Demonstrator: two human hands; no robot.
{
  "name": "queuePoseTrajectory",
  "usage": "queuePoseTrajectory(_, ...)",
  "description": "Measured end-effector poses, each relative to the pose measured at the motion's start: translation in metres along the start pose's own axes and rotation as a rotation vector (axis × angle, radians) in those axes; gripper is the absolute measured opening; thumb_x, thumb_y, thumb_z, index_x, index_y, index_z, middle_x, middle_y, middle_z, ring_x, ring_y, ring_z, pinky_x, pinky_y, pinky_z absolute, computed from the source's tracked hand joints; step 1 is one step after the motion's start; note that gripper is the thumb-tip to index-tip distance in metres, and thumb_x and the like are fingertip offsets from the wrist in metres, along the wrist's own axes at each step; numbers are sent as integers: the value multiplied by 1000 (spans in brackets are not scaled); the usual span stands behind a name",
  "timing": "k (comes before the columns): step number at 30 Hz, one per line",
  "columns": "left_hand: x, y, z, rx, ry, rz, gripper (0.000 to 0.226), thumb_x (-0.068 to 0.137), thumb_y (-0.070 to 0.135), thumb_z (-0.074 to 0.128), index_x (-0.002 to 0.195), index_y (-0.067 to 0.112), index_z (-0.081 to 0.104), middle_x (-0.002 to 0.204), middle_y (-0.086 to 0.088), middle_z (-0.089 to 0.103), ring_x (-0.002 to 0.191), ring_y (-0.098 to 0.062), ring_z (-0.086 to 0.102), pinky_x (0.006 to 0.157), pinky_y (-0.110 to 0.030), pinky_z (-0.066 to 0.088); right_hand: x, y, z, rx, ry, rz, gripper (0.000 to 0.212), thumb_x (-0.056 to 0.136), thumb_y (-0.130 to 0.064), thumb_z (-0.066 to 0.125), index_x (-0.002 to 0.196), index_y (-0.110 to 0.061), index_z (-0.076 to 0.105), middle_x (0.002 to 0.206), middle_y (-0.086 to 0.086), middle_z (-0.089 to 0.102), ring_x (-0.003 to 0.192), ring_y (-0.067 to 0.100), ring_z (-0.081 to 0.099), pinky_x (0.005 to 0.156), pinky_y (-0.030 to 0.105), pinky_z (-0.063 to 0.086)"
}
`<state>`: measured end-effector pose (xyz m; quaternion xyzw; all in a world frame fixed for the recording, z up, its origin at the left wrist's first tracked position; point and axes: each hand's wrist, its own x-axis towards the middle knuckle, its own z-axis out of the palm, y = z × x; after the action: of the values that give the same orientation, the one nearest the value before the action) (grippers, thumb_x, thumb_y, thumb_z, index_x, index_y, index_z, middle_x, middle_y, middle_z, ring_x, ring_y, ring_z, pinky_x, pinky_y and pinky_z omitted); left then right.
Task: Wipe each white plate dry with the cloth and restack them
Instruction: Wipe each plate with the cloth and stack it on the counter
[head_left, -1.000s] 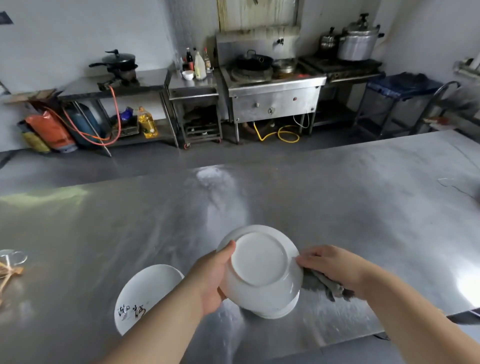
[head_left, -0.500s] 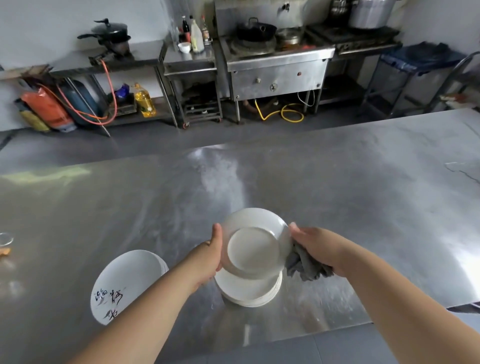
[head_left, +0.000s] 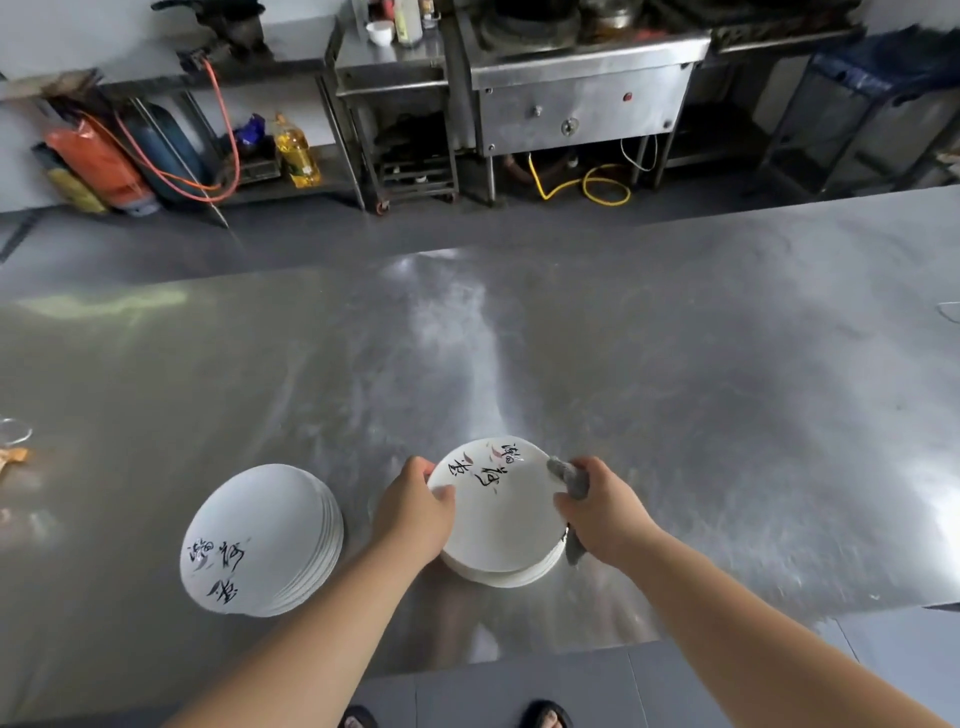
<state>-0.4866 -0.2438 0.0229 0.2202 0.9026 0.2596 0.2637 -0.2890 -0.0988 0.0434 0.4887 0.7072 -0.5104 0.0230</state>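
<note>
A white plate (head_left: 498, 512) with black writing faces up, held just above a short stack of white plates (head_left: 511, 574) on the steel table. My left hand (head_left: 415, 514) grips its left rim with the thumb on top. My right hand (head_left: 602, 512) holds a grey cloth (head_left: 569, 475) against the plate's right rim; a strip of the cloth hangs below the hand. A second stack of white plates (head_left: 265, 540), with the same writing, sits to the left, apart from both hands.
The steel table (head_left: 675, 415) spreads wide ahead and to the right. A glass rim and an orange scrap (head_left: 13, 441) lie at its far left edge. Stoves, shelves and gas bottles stand across the floor behind. My feet show below the table's near edge.
The plate in my hands has been turned over, from underside up to written face up. The cloth moved from behind the right rim onto it. The view has tilted down.
</note>
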Motion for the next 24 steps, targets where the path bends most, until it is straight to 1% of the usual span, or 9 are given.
queuePoseTrajectory(2,-3,-2,1,66,20,37,13,95,31,60,103,28,51,103,2,67,91,-30,64,82,-45,57,1,4,6,-29,9,-2,26,86,-25,46,109,-38,45,53,-1,69,47,20,68,48,23,45)
queuePoseTrajectory(4,-4,-2,3,121,35,62,14,96,31,58,106,26,50,107,0,67,94,-32,64,82,-43,55,1,7,9,-15,52,-10,24,85,-25,47,103,-41,46,57,-9,70,42,25,67,40,21,45)
queuePoseTrajectory(6,-6,2,3,174,49,82,15,98,30,57,109,24,49,111,-4,65,96,-35,63,79,-42,51,1,9,12,-5,94,-14,24,86,-25,49,103,-41,47,71,-10,73,39,27,65,38,23,46)
queuePoseTrajectory(8,-7,6,3,234,56,99,17,99,30,55,112,21,48,115,-8,64,99,-38,62,78,-41,49,0,10,13,-41,123,-14,25,87,-28,53,106,-42,46,83,-12,73,40,24,66,40,27,51)
queuePoseTrajectory(11,-7,8,3,311,60,110,21,101,31,55,116,18,48,118,-12,63,103,-40,65,82,-43,54,-4,9,10,-119,161,-17,22,84,-36,60,104,-39,50,75,-11,72,41,22,66,44,37,58)
queuePoseTrajectory(14,-6,8,3,340,57,125,25,103,33,56,119,16,48,122,-12,63,107,-39,66,83,-42,53,-9,4,1,-152,215,-18,15,84,-39,62,96,-36,54,71,-8,72,36,23,63,43,39,57)
queuePoseTrajectory(18,0,0,-2,298,18,143,28,102,37,58,122,19,48,124,-10,61,108,-38,66,84,-41,51,-19,-9,-7,-69,292,-23,10,86,-41,58,90,-32,56,64,-8,72,38,26,64,44,43,59)
queuePoseTrajectory(22,0,-20,-24,264,-12,171,37,101,45,58,130,23,49,131,-7,59,113,-35,65,89,-40,53,-28,-32,14,-47,270,-47,9,86,-40,58,94,-35,57,64,-8,73,40,29,65,44,41,59)
queuePoseTrajectory(24,-1,-36,-46,252,17,170,38,101,48,58,130,26,49,133,-3,58,111,-31,66,82,-35,48,-28,-47,38,-71,218,-71,9,89,-40,57,96,-35,56,65,-8,74,43,28,67,52,38,60)
